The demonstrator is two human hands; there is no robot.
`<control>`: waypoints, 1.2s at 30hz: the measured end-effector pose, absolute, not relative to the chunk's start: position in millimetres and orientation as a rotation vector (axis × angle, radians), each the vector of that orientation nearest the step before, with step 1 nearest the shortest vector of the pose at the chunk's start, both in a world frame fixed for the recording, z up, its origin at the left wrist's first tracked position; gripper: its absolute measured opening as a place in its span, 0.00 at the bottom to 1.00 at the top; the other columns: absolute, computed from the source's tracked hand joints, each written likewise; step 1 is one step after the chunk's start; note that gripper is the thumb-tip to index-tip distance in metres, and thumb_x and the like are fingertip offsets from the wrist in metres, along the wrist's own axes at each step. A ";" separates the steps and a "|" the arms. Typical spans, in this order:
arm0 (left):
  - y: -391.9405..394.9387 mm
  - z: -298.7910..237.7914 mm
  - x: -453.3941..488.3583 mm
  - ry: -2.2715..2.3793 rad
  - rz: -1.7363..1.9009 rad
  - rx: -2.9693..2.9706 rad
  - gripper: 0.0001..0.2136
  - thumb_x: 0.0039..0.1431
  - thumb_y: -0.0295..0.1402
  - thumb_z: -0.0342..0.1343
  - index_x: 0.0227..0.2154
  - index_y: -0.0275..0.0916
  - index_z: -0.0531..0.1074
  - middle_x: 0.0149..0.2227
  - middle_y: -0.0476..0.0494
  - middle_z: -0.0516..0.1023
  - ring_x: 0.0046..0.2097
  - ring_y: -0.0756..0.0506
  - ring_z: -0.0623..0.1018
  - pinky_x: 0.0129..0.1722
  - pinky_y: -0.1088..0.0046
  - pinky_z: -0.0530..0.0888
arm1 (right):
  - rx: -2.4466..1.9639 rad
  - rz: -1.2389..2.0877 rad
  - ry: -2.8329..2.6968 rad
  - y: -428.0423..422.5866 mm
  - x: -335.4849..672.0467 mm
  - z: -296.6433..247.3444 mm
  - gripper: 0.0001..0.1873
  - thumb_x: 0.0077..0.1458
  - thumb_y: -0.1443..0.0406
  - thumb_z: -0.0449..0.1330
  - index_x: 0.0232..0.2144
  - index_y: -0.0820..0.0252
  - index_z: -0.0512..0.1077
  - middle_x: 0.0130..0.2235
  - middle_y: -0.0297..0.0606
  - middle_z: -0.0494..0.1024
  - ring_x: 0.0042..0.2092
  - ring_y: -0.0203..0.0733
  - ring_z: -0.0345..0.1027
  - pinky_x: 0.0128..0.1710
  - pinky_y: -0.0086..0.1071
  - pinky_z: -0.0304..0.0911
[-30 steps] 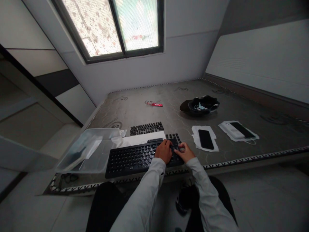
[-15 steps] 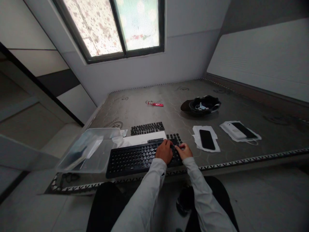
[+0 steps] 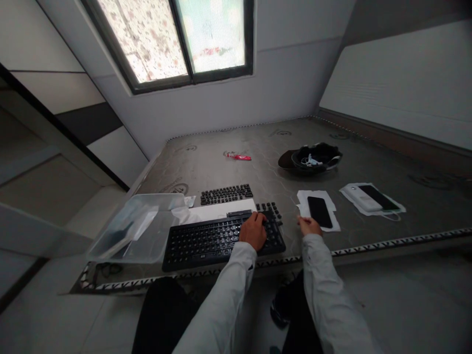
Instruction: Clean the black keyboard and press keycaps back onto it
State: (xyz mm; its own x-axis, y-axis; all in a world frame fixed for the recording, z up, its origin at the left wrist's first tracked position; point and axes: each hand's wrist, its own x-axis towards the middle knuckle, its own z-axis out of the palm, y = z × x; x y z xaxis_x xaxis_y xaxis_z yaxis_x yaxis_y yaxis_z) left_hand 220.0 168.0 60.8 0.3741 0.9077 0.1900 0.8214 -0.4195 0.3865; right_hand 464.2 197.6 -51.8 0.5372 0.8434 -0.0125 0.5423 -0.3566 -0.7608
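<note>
A black keyboard (image 3: 204, 242) lies along the near edge of the grey surface, many of its positions showing bare switches instead of keycaps. My left hand (image 3: 253, 232) rests on its right part, fingers curled down at its far edge; the fingertips are partly hidden. Off the keyboard's right end, my right hand (image 3: 309, 226) hovers beside a phone (image 3: 319, 212) on white paper. Its fingers are pinched together, and anything between them is too small to see. Loose black keycaps (image 3: 226, 194) stand in rows behind the keyboard, with a smaller group (image 3: 269, 208) farther right.
A clear plastic box (image 3: 155, 200) stands at the left. Behind the keyboard lies a white sheet (image 3: 210, 211). Farther back are a red-handled tool (image 3: 241, 158) and a dark cap (image 3: 289, 160) holding white items. A white device with a dark screen (image 3: 363, 199) lies at right.
My right hand has left the keyboard and moved right, to beside the phone. My left hand stays on the keyboard. The view has shifted slightly.
</note>
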 end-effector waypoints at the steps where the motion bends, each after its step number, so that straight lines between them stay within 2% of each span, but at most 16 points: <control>1: 168.2 60.7 220.0 1.536 0.556 2.410 0.13 0.56 0.24 0.46 0.42 0.42 0.64 0.44 0.45 0.67 0.42 0.47 0.71 0.44 0.71 0.68 | -2.102 0.525 -1.108 197.4 467.0 -55.2 0.17 0.47 0.53 0.53 0.26 0.60 0.72 0.27 0.44 0.76 0.29 0.45 0.69 0.28 0.35 0.61; 6: 168.7 60.4 220.2 1.537 0.556 2.413 0.12 0.56 0.24 0.46 0.42 0.43 0.64 0.43 0.46 0.67 0.41 0.48 0.71 0.43 0.72 0.69 | -2.086 0.578 -1.325 205.4 451.1 -65.8 0.13 0.46 0.59 0.58 0.34 0.57 0.76 0.30 0.38 0.77 0.34 0.44 0.70 0.35 0.34 0.62; 10: 169.2 59.1 221.0 1.559 0.568 2.413 0.12 0.56 0.24 0.47 0.41 0.44 0.65 0.43 0.46 0.68 0.41 0.48 0.71 0.42 0.72 0.69 | -2.015 0.601 -1.524 216.6 438.0 -72.5 0.15 0.42 0.64 0.62 0.37 0.54 0.76 0.31 0.35 0.77 0.36 0.42 0.70 0.40 0.34 0.61; 18: 169.8 56.9 220.0 1.531 0.638 2.428 0.12 0.54 0.24 0.48 0.40 0.43 0.65 0.42 0.47 0.68 0.40 0.48 0.71 0.41 0.72 0.69 | -1.990 0.568 -1.651 228.2 440.3 -82.5 0.19 0.41 0.64 0.64 0.40 0.54 0.77 0.36 0.40 0.76 0.40 0.45 0.69 0.44 0.37 0.62; 25: 169.9 57.4 219.5 1.535 0.638 2.437 0.12 0.54 0.23 0.48 0.40 0.43 0.65 0.42 0.47 0.69 0.40 0.48 0.71 0.40 0.72 0.69 | -2.051 0.648 -1.570 232.0 449.9 -91.6 0.13 0.41 0.62 0.65 0.33 0.55 0.79 0.34 0.39 0.78 0.37 0.45 0.71 0.39 0.37 0.64; 30: 170.2 56.5 219.2 1.519 0.663 2.449 0.12 0.54 0.23 0.48 0.40 0.43 0.65 0.42 0.47 0.69 0.40 0.47 0.72 0.40 0.72 0.69 | -2.045 0.705 -1.495 228.6 451.5 -89.6 0.07 0.40 0.63 0.64 0.27 0.55 0.78 0.29 0.36 0.79 0.33 0.43 0.72 0.35 0.34 0.64; 36: 170.8 53.3 219.1 1.521 0.683 2.438 0.11 0.54 0.23 0.48 0.40 0.43 0.65 0.41 0.47 0.69 0.39 0.47 0.72 0.39 0.71 0.70 | -1.985 0.736 -1.423 225.4 448.0 -83.8 0.04 0.40 0.66 0.64 0.24 0.57 0.77 0.26 0.37 0.79 0.32 0.43 0.73 0.36 0.33 0.65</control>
